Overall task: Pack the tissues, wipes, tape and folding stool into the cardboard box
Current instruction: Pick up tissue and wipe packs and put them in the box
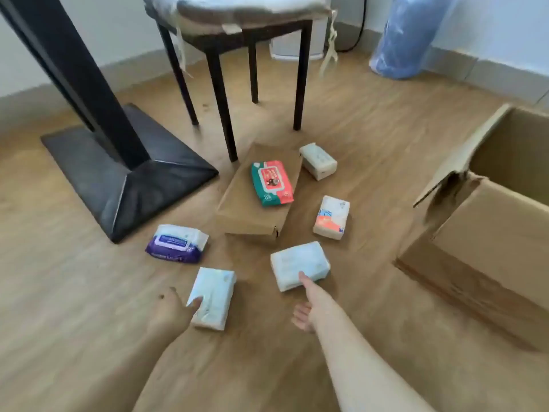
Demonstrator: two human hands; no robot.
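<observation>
Several packs lie on the wooden floor. My left hand (175,310) touches the left edge of a pale blue tissue pack (213,297), fingers apart. My right hand (309,304) is open, its thumb on the near edge of a white tissue pack (298,263). Further out are a purple wipes pack (177,243), an orange and white tissue pack (331,217) and a small white tissue pack (318,161). A red and green wipes pack (271,183) rests on a flat brown cardboard package (246,209). The open cardboard box (493,233) stands at the right. No tape is in view.
A dark chair (225,93) with a cushion stands behind the packs. A black table base (124,179) sits at the left. A blue wrapped roll (407,40) leans against the far wall at the back right.
</observation>
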